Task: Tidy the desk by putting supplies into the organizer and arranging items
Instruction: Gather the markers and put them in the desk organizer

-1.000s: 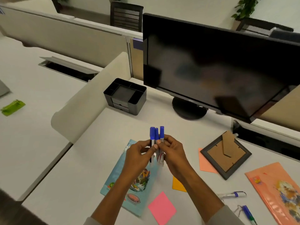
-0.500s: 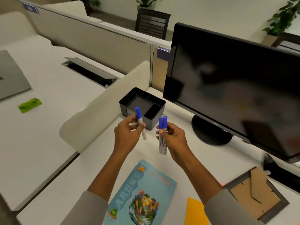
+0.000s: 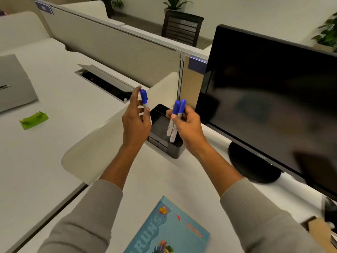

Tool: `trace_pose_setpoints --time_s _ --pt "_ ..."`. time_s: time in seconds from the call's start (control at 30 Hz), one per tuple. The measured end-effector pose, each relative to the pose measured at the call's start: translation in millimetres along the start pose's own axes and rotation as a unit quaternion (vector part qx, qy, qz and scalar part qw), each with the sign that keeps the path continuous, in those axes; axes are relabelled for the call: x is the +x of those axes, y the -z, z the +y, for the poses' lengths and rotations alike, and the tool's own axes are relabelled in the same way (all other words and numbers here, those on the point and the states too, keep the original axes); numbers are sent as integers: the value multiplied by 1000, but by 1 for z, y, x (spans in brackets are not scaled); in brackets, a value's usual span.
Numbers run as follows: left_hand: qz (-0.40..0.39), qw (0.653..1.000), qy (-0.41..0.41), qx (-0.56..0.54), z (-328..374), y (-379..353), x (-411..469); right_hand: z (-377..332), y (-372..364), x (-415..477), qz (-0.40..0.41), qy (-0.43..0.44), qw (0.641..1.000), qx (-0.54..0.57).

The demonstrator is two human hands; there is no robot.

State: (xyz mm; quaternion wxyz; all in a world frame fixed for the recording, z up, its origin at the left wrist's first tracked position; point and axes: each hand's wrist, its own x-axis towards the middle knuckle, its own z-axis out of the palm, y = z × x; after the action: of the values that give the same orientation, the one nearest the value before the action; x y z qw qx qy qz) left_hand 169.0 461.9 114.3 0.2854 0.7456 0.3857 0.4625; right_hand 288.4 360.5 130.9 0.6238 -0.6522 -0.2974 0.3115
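Holding markers over the organizer; head view only.

The left hand [image 3: 135, 123] pinches a single blue-capped marker [image 3: 145, 101] at mid-barrel between thumb and fingers, cap up, forefinger straight alongside. The right hand [image 3: 187, 125] has its fingers curled round a pair of markers [image 3: 175, 119], caps up, with their lower ends at the front right compartment of the black organizer [image 3: 175, 150]. Cannot tell whether they are inside yet.

The organizer stands on the desk [image 3: 164, 179], beside the monitor [image 3: 273, 97]. A teal booklet [image 3: 169, 229] lies near the front edge.

Judgement: the markers look light and stiff, with smooth barrels that could slip. Mid-barrel is the right hold. Lower them end-first, one hand at a time.
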Motion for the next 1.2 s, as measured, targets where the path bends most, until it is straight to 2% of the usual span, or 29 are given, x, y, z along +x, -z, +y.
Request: trace_pose_setpoints --time_s 0.4,0.57,0.8,1.2 --pt "-32 999 -32 21 -37 -5 15 16 -41 56 -5 78 997 -14" --pt "-42 997 -42 51 -46 -12 15 23 -48 70 -24 83 995 -45" --pt "-50 996 -13 74 -66 -21 5 44 -53 71 -40 82 993 -75" --pt "-69 994 17 82 -80 -25 -10 66 -67 74 -16 73 981 -181"
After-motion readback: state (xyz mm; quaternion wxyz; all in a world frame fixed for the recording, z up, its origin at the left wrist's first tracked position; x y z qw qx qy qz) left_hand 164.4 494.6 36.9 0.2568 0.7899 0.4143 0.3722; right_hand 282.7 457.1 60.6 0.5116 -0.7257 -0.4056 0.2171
